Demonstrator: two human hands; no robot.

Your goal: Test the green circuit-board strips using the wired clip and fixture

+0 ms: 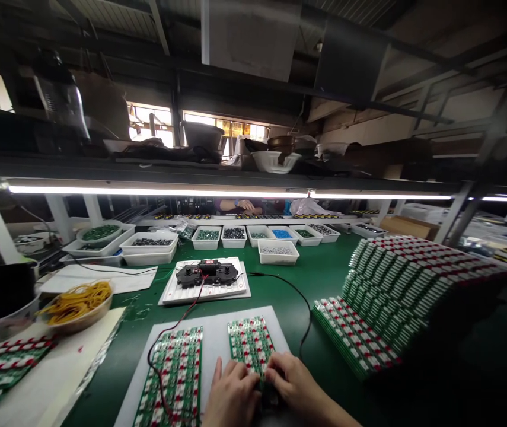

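Green printed-circuit panel studded with white-and-red components (251, 344): judged light and stiff but thin, its soldered parts likely fragile, so best held by the bare long edges. It lies on a white rectangular sheet (214, 332), right of a longer matching green panel (174, 373). Left hand (230, 394) and right hand (291, 379) curve narrowly over its near end, touching it; cannot tell whether they grip. Farther off, a black twin-domed fixture (206, 274) sits on a white plastic tray (230, 290); right, a tall stack of green panels (391, 296).

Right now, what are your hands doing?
Left hand and right hand on a green circuit-board panel with white-and-red components. Thin black-and-red wire across the neighbouring green panel.
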